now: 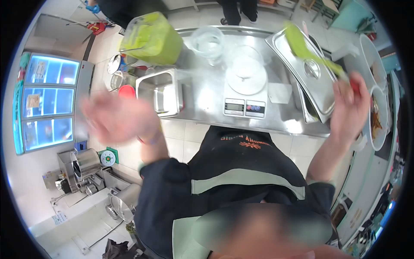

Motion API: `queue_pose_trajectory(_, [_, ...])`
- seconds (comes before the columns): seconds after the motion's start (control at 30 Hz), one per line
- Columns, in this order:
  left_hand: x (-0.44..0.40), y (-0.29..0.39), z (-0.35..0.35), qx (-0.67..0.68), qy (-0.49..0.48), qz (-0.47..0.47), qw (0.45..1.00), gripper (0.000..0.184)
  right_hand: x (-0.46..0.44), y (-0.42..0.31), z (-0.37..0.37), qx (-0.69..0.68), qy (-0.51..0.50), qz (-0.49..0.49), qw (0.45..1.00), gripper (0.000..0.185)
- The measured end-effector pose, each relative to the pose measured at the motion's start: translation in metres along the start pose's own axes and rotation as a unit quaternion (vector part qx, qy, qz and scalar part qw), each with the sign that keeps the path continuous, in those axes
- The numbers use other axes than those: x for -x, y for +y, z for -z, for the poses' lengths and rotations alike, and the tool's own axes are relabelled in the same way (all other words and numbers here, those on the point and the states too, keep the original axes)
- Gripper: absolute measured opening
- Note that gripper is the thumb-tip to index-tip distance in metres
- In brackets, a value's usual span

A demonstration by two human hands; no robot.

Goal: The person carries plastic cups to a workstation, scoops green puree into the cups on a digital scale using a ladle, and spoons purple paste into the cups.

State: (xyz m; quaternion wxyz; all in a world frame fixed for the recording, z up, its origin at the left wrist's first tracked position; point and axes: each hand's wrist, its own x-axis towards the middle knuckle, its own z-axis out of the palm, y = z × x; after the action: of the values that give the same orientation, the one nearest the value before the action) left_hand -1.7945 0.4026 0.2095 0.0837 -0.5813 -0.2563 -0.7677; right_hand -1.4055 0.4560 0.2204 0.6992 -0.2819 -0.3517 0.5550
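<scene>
Head view shows the person's right hand (351, 101) with its grip closed on a lime-green tool with a broad flat end (300, 45), blurred, which is up over the rectangular stainless-steel lid with a round knob (319, 88). The left hand (118, 118) is blurred too; its grip looks open and nothing shows in it, just in front of the round red lid (127, 91) and the open rectangular steel pan (169, 82).

The likeliest trouble is on the right: the steel lid sits askew on a second steel pan (304, 110), leaving a gap along one side, so a knock from the tool or wrist might slide it off. A wide sweep of the tool towards the middle could catch the white digital kitchen scale (246, 83) or the clear plastic tub (208, 42) behind it, and anything loose on the blade might drop onto the lid; whether it carries anything is too blurred to tell.

Room is tight at the front edge of the steel counter (198, 93): the open pan, the scale and the tilted lid's near corner all come close to it. The best bare stretch lies between the open pan and the scale; behind the open pan, the lime-green square tub (166, 47) takes up the far left corner.
</scene>
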Motion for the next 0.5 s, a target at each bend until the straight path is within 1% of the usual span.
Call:
queue_pose_trajectory(0.03, [0.032, 0.011, 0.040, 0.216, 0.129, 0.029, 0.968, 0.039, -0.025, 0.017, -0.020, 0.020, -0.095, 0.000, 0.995, 0.029])
queue_pose_trajectory(0.07, [0.060, 0.022, 0.033, 0.125, 0.244, 0.017, 0.962, 0.039, -0.046, 0.037, -0.046, 0.042, -0.189, -0.001, 0.981, 0.031])
queue_pose_trajectory(0.1, [0.085, 0.029, 0.036, 0.028, 0.172, 0.055, 0.983, 0.045, -0.058, 0.055, -0.084, 0.162, -0.194, 0.043, 0.967, 0.029])
queue_pose_trajectory(0.13, [0.112, 0.038, 0.043, -0.063, 0.121, 0.154, 0.979, 0.058, -0.082, 0.081, -0.118, 0.137, -0.248, 0.038, 0.958, 0.028])
queue_pose_trajectory(0.17, [0.124, 0.045, 0.039, -0.134, 0.124, 0.193, 0.964, 0.063, -0.106, 0.108, -0.152, 0.111, -0.301, 0.030, 0.947, 0.028])
queue_pose_trajectory(0.2, [0.129, 0.053, 0.045, -0.134, 0.132, 0.190, 0.964, 0.063, -0.101, 0.114, -0.195, 0.200, -0.358, 0.040, 0.911, 0.026])
queue_pose_trajectory(0.23, [0.134, 0.061, 0.050, -0.157, 0.117, 0.216, 0.957, 0.055, -0.101, 0.137, -0.227, 0.151, -0.409, 0.040, 0.899, 0.023])
queue_pose_trajectory(0.27, [0.138, 0.066, 0.056, -0.178, 0.102, 0.242, 0.948, 0.048, -0.114, 0.167, -0.247, 0.227, -0.463, 0.085, 0.853, 0.020])
queue_pose_trajectory(0.3, [0.137, 0.067, 0.067, -0.178, 0.110, 0.242, 0.947, 0.048, -0.115, 0.182, -0.269, 0.286, -0.500, 0.212, 0.789, 0.017])
queue_pose_trajectory(0.33, [0.135, 0.066, 0.083, -0.225, 0.042, 0.208, 0.951, 0.053, -0.116, 0.195, -0.285, 0.321, -0.532, 0.293, 0.726, 0.017])
queue_pose_trajectory(0.37, [0.133, 0.065, 0.096, -0.270, -0.027, 0.172, 0.947, 0.058, -0.120, 0.213, -0.296, 0.362, -0.578, 0.327, 0.655, 0.018])
queue_pose_trajectory(0.4, [0.131, 0.063, 0.107, -0.270, -0.020, 0.173, 0.947, 0.058, -0.115, 0.223, -0.304, 0.383, -0.599, 0.341, 0.614, 0.018])
queue_pose_trajectory(0.43, [0.128, 0.063, 0.119, -0.305, -0.037, 0.205, 0.929, 0.058, -0.111, 0.234, -0.311, 0.400, -0.620, 0.356, 0.573, 0.019])
queue_pose_trajectory(0.47, [0.127, 0.062, 0.126, -0.339, -0.054, 0.236, 0.909, 0.059, -0.106, 0.243, -0.312, 0.463, -0.635, 0.345, 0.513, 0.019])
queue_pose_trajectory(0.5, [0.128, 0.061, 0.128, -0.318, -0.020, 0.253, 0.913, 0.059, -0.099, 0.248, -0.313, 0.523, -0.644, 0.329, 0.450, 0.021])
